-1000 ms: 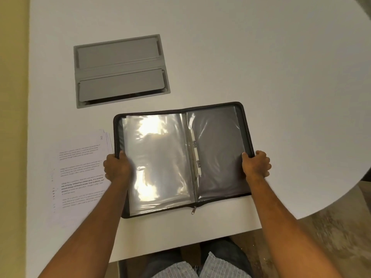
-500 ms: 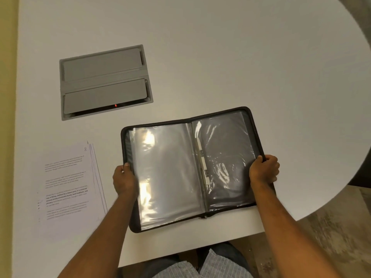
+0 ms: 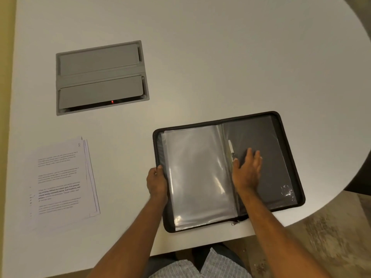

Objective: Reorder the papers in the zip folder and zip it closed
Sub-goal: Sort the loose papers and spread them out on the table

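the zip folder [image 3: 285, 157] lies open on the white table [image 3: 220, 57] near its front edge, clear sleeves [image 3: 196, 177] showing. the left hand [image 3: 156, 183] grips the folder's left edge, fingers curled round it. the right hand [image 3: 248, 169] lies flat, fingers straight, on the right page. printed papers [image 3: 62, 183] sit well apart to the left, a grey hatch [image 3: 100, 77] behind.

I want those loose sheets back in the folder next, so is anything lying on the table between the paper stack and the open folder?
Nothing visible does. Only bare table lies between the paper stack and the open zip folder; the left hand grips the folder's near-left edge.
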{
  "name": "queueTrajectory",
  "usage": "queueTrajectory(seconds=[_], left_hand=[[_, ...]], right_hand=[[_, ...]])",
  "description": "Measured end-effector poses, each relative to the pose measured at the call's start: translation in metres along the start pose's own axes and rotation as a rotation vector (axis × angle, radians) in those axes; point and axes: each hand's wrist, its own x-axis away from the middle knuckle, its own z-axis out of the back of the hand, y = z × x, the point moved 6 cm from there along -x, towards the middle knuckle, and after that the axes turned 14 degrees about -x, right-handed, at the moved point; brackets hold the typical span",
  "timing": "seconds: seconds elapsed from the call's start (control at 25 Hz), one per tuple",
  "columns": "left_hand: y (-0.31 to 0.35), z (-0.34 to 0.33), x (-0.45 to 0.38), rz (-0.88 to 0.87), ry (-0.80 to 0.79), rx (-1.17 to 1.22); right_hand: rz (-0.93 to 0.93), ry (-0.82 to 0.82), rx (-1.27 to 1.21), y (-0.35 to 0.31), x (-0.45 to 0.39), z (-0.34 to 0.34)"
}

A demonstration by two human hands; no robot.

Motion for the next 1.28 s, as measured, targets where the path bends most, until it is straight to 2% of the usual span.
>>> queueTrajectory(seconds=[0.16,0.4,0.52,0.64,0.88,1.04,1.28], left_hand=[[0.004,-0.022,0.014,-0.04,-0.084,-0.051],[0.017,-0.033,0.026,-0.268,-0.15,-0.215],[0.021,-0.045,0.032,-0.285,-0.184,-0.291],[0.024,-0.058,0.042,-0.287,-0.212,-0.317],[0.031,-0.084,0.06,-0.384,-0.267,-0.431],[0.034,-0.093,0.063,-0.412,-0.291,-0.516],[0.029,-0.095,0.057,-0.433,-0.275,-0.582]], right_hand=[[0.156,-0.094,0.149,-0.023,0.025,-0.034],[0.118,-0.02,0.232,-0.015,0.019,-0.024],[0.189,0.055,0.23,-0.013,0.012,-0.007],[0.26,0.021,0.263,-0.008,0.011,-0.002],[0.132,0.042,0.354,0.017,0.005,0.013],[0.07,0.006,0.318,0.024,0.002,0.016],[0.059,0.003,0.282,0.023,0.001,0.016]])
